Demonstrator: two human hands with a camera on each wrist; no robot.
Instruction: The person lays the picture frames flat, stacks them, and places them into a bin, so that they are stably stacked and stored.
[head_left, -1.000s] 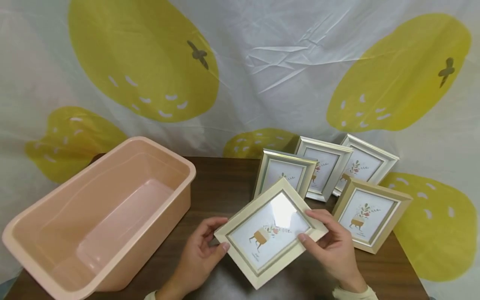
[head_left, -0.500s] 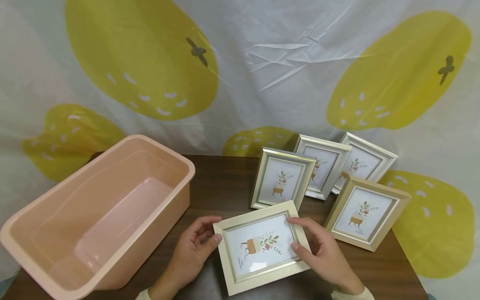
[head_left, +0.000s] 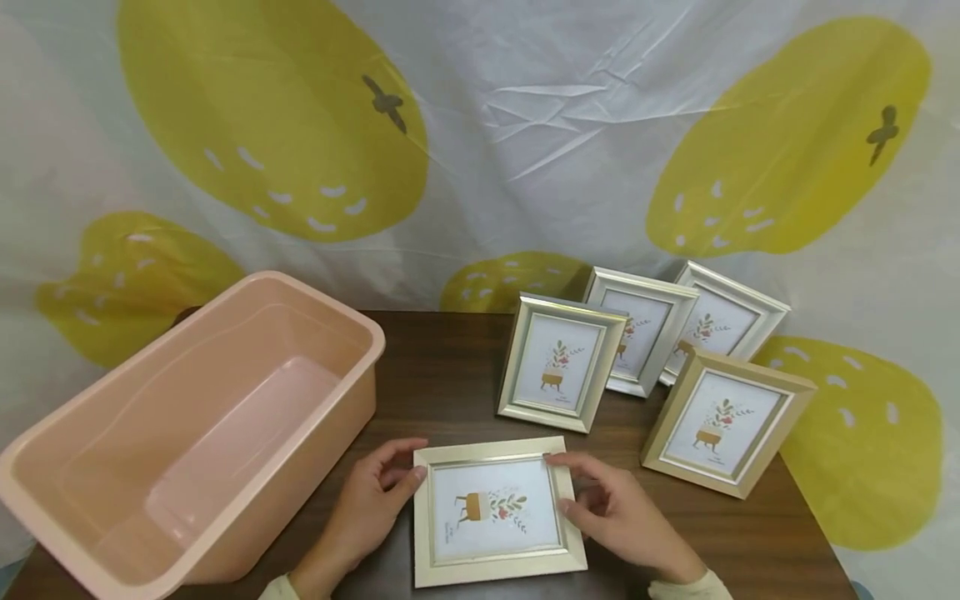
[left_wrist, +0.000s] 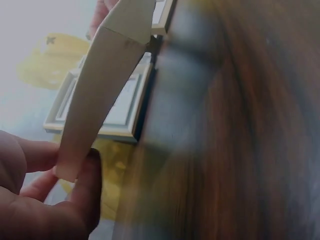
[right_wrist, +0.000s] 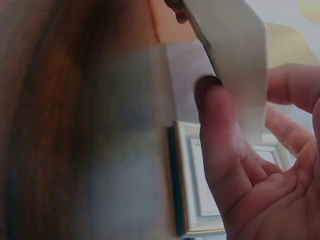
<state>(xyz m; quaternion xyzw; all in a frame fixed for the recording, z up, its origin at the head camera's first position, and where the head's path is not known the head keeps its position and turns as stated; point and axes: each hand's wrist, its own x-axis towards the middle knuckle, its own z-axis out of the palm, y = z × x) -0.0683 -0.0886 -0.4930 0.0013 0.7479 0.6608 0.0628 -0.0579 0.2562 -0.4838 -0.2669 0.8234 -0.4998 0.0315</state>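
Observation:
A cream picture frame (head_left: pixel 495 510) is held sideways in front of me, its plant print turned on its side. My left hand (head_left: pixel 372 496) pinches its left edge. The opposite edge is pinched by my right hand (head_left: pixel 617 510), thumb and fingers on the rim. Seen from the left wrist, the frame's side (left_wrist: pixel 100 82) stands tilted above the wood, with left-hand fingers (left_wrist: pixel 87 185) on both faces. The right wrist view shows the same frame (right_wrist: pixel 237 50) between the right thumb (right_wrist: pixel 217 125) and fingers. Its back is hidden in the head view.
Several similar frames stand upright at the right: a gold-silver one (head_left: pixel 562 362), a silver one (head_left: pixel 641 329), another silver one (head_left: pixel 723 321) and a tan one (head_left: pixel 727 425). A large pink tub (head_left: pixel 322 450) occupies the left of the dark wooden table (head_left: pixel 442 379). Behind hangs a fruit-print cloth (head_left: pixel 480 167).
Both hands have turned the cream frame from a diagonal slant to nearly level with the table's front edge, and brought it lower and nearer. The standing frames and tub stay in place.

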